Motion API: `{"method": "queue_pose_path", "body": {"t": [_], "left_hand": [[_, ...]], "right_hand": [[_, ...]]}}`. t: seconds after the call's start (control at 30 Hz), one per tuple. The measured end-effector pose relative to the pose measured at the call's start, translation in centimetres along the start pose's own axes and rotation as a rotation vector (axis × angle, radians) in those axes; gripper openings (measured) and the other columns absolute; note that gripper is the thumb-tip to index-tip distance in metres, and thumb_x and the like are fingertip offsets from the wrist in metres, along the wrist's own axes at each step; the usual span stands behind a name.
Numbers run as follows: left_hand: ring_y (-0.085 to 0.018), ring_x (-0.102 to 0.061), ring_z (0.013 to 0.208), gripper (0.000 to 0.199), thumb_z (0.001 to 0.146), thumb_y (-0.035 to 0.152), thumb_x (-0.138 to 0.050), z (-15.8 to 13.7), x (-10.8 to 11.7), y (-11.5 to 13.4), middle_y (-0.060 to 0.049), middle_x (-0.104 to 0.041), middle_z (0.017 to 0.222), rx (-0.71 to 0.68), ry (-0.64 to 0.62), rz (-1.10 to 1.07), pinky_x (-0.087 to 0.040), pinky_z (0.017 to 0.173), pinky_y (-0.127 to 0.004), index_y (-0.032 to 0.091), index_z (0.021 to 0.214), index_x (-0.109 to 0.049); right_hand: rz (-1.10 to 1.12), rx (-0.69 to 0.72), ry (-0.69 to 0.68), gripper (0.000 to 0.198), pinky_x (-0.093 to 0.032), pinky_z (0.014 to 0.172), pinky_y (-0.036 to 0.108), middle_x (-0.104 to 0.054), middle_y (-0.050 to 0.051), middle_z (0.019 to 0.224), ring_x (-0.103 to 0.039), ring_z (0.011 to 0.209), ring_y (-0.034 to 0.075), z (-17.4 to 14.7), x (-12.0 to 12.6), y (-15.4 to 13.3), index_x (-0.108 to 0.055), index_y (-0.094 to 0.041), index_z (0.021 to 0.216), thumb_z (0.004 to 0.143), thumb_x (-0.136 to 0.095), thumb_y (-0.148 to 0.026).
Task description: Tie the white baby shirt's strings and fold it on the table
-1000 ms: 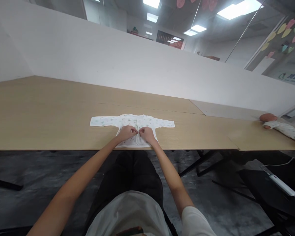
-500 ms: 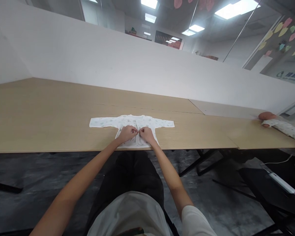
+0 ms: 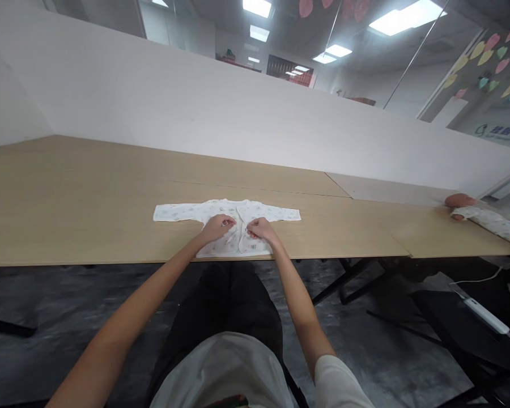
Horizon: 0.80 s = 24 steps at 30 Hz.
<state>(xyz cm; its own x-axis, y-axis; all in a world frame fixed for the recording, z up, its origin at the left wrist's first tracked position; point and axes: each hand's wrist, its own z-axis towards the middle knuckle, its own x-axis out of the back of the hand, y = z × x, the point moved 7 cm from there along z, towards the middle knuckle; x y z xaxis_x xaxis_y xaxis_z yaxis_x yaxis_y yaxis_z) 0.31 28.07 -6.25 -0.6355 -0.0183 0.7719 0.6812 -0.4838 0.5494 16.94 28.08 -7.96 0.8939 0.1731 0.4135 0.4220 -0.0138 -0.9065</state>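
A small white baby shirt [image 3: 227, 208] with a faint print lies spread on the table, its two sleeves stretched out sideways. Its front opening runs down the middle between my hands. My left hand [image 3: 218, 228] pinches the cloth just left of that opening, fingers and thumb together. On the other side, my right hand [image 3: 261, 229] is closed on the right front panel, fingertips near the edge. A narrow gap separates the two hands. Whatever small part of the shirt sits between the fingertips is too small to make out.
The wooden table [image 3: 89, 192] runs along a white wall [image 3: 187, 107]. At the far right lies a doll [image 3: 461, 200] in printed white cloth. Below, a dark chair [image 3: 454, 323] carries a white power strip [image 3: 487, 316].
My hands have drawn apart, the left one slightly left and the right one to the right. The shirt's front opening shows more between them.
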Motion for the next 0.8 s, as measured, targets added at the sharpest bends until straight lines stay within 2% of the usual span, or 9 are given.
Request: {"method": "queue_pose_path", "body": {"t": [0.07,0.2,0.3,0.43,0.53,0.63,0.8], "left_hand": [[-0.022,-0.061,0.095,0.029,0.082,0.030,-0.049,1.2,0.7,-1.2,-0.006,-0.071,0.099,0.054,0.038,0.110,-0.046,0.089,-0.032,0.019,0.092,-0.074],[-0.027,-0.060,0.100,0.028,0.078,0.020,-0.050,4.9,0.8,-3.2,-0.008,-0.071,0.102,0.187,0.054,0.318,-0.045,0.090,-0.036,0.022,0.087,-0.077],[-0.028,-0.061,0.099,0.027,0.076,0.018,-0.053,7.0,0.1,-4.5,-0.009,-0.072,0.100,0.332,0.032,0.310,-0.045,0.086,-0.035,0.023,0.086,-0.077],[-0.027,-0.062,0.101,0.030,0.076,0.018,-0.051,7.5,-1.0,-5.5,-0.008,-0.071,0.106,0.467,0.064,0.189,-0.046,0.084,-0.034,0.023,0.092,-0.076],[-0.026,-0.061,0.100,0.035,0.077,0.017,-0.048,7.0,-1.4,-5.6,-0.008,-0.070,0.108,0.475,0.137,0.173,-0.045,0.085,-0.035,0.023,0.100,-0.074],[-0.025,-0.061,0.097,0.036,0.081,0.019,-0.044,6.4,-1.6,-5.2,-0.009,-0.071,0.105,0.438,0.205,0.231,-0.045,0.084,-0.035,0.023,0.102,-0.074],[-0.026,-0.059,0.099,0.035,0.085,0.026,-0.045,6.1,-1.6,-4.2,-0.011,-0.069,0.108,0.373,0.221,0.286,-0.044,0.083,-0.034,0.025,0.106,-0.073]], "right_hand": [[-0.044,-0.025,0.016,0.008,-0.041,0.043,0.022,-0.055,-0.002,0.045,-0.048,0.037,0.010,0.5,1.0,-0.6,-0.060,-0.015,0.062,0.066,-0.061,-0.009],[-0.169,0.016,0.155,0.007,-0.045,0.049,0.024,-0.057,-0.002,0.048,-0.053,0.040,0.012,3.7,2.1,-3.4,-0.063,-0.015,0.076,0.070,-0.066,-0.015],[-0.360,0.057,0.158,0.009,-0.046,0.056,0.025,-0.062,0.003,0.054,-0.062,0.052,0.017,6.8,0.3,-5.1,-0.064,-0.014,0.073,0.074,-0.067,-0.023],[-0.560,0.029,0.205,0.021,-0.050,0.070,0.031,-0.070,0.017,0.088,-0.067,0.087,0.028,9.2,-2.2,-4.8,-0.066,-0.012,0.078,0.076,-0.069,-0.032],[-0.582,-0.009,0.251,0.024,-0.049,0.077,0.034,-0.066,0.022,0.105,-0.064,0.099,0.030,9.6,-3.0,-3.6,-0.066,-0.011,0.092,0.081,-0.065,-0.032],[-0.599,0.026,0.272,0.025,-0.048,0.082,0.035,-0.063,0.022,0.112,-0.062,0.103,0.030,9.3,-3.5,-3.2,-0.065,-0.011,0.100,0.083,-0.062,-0.030],[-0.603,0.085,0.318,0.019,-0.048,0.082,0.031,-0.066,0.017,0.106,-0.063,0.102,0.026,9.0,-3.3,-2.7,-0.069,-0.015,0.094,0.085,-0.054,-0.023]]}}
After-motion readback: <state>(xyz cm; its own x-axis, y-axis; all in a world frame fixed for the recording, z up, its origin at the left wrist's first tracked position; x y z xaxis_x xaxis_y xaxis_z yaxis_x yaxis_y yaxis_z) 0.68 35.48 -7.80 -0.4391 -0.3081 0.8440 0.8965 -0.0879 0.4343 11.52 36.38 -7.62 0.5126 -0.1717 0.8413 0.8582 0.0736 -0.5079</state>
